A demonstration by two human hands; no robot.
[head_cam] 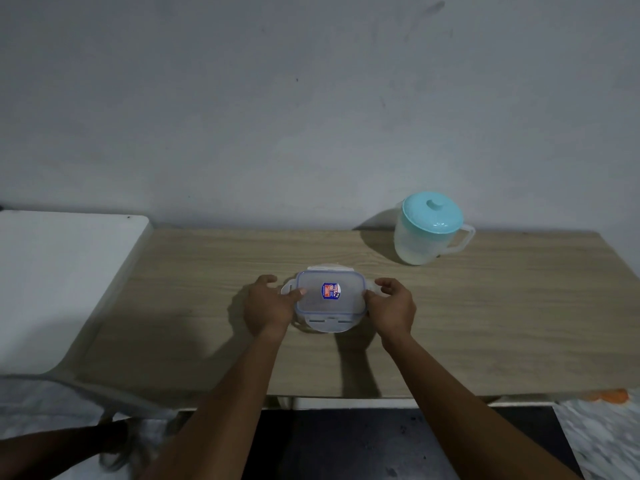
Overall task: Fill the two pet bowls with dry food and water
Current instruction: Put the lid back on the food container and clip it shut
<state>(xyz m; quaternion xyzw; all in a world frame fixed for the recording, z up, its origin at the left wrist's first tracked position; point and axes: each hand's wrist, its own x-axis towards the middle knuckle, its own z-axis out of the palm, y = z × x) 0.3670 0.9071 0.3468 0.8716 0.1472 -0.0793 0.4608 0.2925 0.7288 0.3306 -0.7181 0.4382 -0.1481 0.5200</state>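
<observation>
A small clear plastic container (330,303) with a blue-rimmed clip lid and a red and blue sticker sits in the middle of the wooden table (485,323). Its side flaps stick out. My left hand (268,306) grips its left side, thumb on the lid. My right hand (393,306) holds its right side, fingers curled over the flap. Its contents cannot be made out. A translucent water jug (429,230) with a turquoise lid and a handle on the right stands at the back right, near the wall. No pet bowls are in view.
A white table (52,278) adjoins the wooden table on the left. A grey wall rises behind both. Below the front edge lie a dark floor strip and marbled flooring, with something orange (613,396) at the table's right corner.
</observation>
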